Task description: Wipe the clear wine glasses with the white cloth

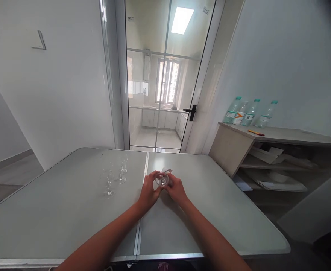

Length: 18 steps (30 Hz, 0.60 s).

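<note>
Both my hands meet over the middle of a grey folding table [69, 210]. My left hand [149, 191] and my right hand [176, 188] are both closed around a small clear stemmed glass [162, 179], tipped so its round foot faces me. A bit of white cloth or tissue [167, 170] shows just behind the glass. Two more clear stemmed glasses stand upright to the left: one nearer [108, 181], one farther [123, 169].
A glass door [165, 75] with a black handle [192, 111] stands behind the table. On the right is a wooden shelf unit [281, 135] carrying three water bottles [250, 113] and a pen [256, 133]. The table's seam runs down its middle.
</note>
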### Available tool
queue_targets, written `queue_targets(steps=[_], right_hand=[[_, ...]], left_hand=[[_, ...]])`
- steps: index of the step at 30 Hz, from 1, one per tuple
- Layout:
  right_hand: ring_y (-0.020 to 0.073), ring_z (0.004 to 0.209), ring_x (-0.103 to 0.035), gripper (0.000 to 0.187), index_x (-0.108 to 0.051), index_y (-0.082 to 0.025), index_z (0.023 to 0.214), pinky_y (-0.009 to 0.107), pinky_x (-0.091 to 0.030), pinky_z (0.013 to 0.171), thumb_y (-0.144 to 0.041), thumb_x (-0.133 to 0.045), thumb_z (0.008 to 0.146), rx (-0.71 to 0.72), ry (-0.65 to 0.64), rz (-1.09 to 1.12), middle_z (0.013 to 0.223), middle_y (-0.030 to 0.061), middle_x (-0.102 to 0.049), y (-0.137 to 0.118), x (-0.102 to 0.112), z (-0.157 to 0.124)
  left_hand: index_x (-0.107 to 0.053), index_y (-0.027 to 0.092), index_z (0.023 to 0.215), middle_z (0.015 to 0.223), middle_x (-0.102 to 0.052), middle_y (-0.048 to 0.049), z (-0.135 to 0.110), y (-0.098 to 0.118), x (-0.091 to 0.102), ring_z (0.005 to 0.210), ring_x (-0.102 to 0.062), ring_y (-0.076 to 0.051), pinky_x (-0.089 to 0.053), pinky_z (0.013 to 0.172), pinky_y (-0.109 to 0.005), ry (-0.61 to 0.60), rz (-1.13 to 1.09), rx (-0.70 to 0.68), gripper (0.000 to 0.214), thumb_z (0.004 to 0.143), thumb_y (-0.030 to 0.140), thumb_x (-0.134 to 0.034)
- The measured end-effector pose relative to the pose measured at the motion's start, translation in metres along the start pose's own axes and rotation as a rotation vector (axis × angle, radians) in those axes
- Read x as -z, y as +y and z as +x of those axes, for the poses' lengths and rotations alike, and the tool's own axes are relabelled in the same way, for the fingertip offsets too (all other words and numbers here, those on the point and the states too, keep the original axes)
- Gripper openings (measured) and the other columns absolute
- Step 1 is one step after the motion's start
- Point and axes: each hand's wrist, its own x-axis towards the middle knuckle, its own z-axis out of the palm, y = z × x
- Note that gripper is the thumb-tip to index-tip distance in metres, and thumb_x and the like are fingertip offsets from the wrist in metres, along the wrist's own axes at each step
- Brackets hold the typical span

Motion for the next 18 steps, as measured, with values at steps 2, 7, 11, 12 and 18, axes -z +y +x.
queue_targets(steps=[2,7,11,12,18], right_hand=[[0.0205,0.084,-0.064,0.04,-0.07,-0.024,0.115,0.03,-0.048,0.079,-0.025,-0.073,0.075,0.004,-0.01,0.006,0.098,0.001,-0.074,0.0,-0.002,0.001],[0.0227,0.085,-0.065,0.043,-0.072,-0.019,0.107,0.033,-0.051,0.077,-0.032,-0.08,0.068,-0.214,-0.079,0.254,0.095,0.0047,-0.073,0.009,-0.008,0.001],[0.0198,0.072,-0.063,0.044,-0.075,-0.015,0.098,0.03,-0.049,0.065,-0.032,-0.087,0.059,-0.343,-0.122,0.467,0.082,0.0036,-0.071,0.019,-0.006,0.001],[0.0186,0.069,-0.062,0.044,-0.076,-0.015,0.094,0.029,-0.048,0.063,-0.031,-0.089,0.055,-0.365,-0.092,0.474,0.078,0.0024,-0.07,0.021,-0.005,0.002],[0.017,0.068,-0.063,0.05,-0.077,-0.018,0.1,0.028,-0.048,0.065,-0.03,-0.092,0.054,-0.42,0.011,0.642,0.08,0.0014,-0.073,0.019,0.004,0.007]], left_hand=[[-0.045,0.027,0.136,0.123,-0.067,-0.007,-0.001,-0.002,0.001,0.112,-0.065,-0.024,-0.046,0.1,-0.043,0.012,0.035,-0.024,0.058,0.084,0.012,-0.066],[-0.043,0.027,0.139,0.128,-0.067,-0.0064,-0.001,-0.002,0.004,0.111,-0.064,-0.023,-0.045,0.101,-0.042,-0.013,0.07,-0.064,0.059,0.086,0.008,-0.061],[-0.045,0.027,0.138,0.126,-0.067,-0.0056,-0.002,0.004,0.005,0.109,-0.061,-0.023,-0.047,0.098,-0.04,-0.042,0.099,-0.093,0.059,0.085,0.008,-0.062],[-0.046,0.027,0.137,0.124,-0.068,-0.0055,-0.001,0.006,0.005,0.108,-0.061,-0.023,-0.047,0.097,-0.04,-0.036,0.102,-0.103,0.057,0.086,0.009,-0.063],[-0.049,0.027,0.135,0.122,-0.068,-0.0059,0.003,0.005,0.01,0.108,-0.061,-0.024,-0.048,0.095,-0.04,0.0,0.089,-0.124,0.051,0.088,0.015,-0.066]])
